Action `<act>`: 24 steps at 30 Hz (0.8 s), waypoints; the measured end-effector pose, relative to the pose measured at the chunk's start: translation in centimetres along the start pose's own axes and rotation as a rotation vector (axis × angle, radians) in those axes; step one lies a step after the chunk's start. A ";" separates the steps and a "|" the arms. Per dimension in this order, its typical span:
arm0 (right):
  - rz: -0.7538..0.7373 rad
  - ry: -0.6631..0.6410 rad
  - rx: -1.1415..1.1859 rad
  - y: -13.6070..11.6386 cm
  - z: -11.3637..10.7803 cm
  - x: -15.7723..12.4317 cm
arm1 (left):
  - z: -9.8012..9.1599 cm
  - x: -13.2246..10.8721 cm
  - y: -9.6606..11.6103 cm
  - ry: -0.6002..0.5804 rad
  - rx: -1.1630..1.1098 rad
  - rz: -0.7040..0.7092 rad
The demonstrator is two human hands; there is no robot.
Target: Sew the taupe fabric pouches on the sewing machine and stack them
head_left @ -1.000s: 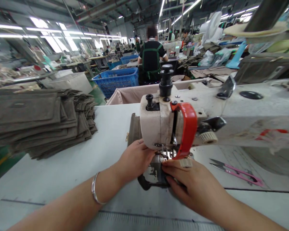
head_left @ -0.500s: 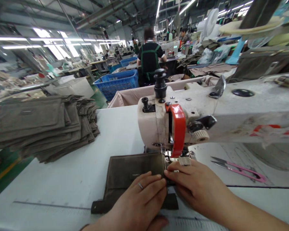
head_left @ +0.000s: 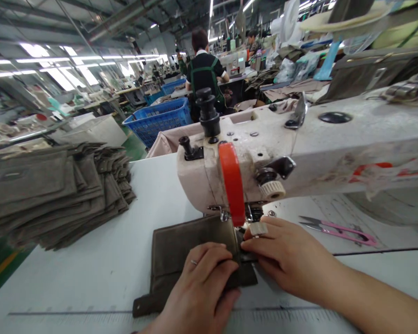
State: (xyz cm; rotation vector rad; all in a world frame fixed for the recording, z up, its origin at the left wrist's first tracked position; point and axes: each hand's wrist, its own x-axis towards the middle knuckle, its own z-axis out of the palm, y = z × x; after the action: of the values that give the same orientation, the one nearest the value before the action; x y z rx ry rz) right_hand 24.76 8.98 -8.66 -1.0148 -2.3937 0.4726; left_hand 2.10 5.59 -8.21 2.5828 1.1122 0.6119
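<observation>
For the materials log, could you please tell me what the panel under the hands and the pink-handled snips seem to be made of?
Panel: matte grey-brown fabric, probably felt or suede-like; napped, no sheen.
Thread snips: bare metal blades, pink handles, probably plastic or coated.

My one view rides on the wearer's head, looking forward and down — close over the white table [head_left: 90, 260], left hand [head_left: 198, 290] and right hand [head_left: 287, 262] low in frame, the sewing machine [head_left: 264, 148] right ahead, the factory hall [head_left: 101, 60] stretching far behind
</observation>
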 end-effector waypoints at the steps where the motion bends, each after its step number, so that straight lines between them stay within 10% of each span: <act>1: 0.000 -0.010 0.007 0.0 -0.1 0.0 | 0.0 0.0 0.1 0.011 -0.005 -0.018; 24: -0.066 0.010 -0.059 -0.5 0.9 -0.1 | -0.7 0.9 -0.6 -0.069 0.012 0.093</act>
State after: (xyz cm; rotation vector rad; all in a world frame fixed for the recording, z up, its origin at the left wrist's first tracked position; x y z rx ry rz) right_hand 24.06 8.48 -9.18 -0.9584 -2.4370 0.3743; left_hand 1.91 6.68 -7.58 2.6571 0.9816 0.5340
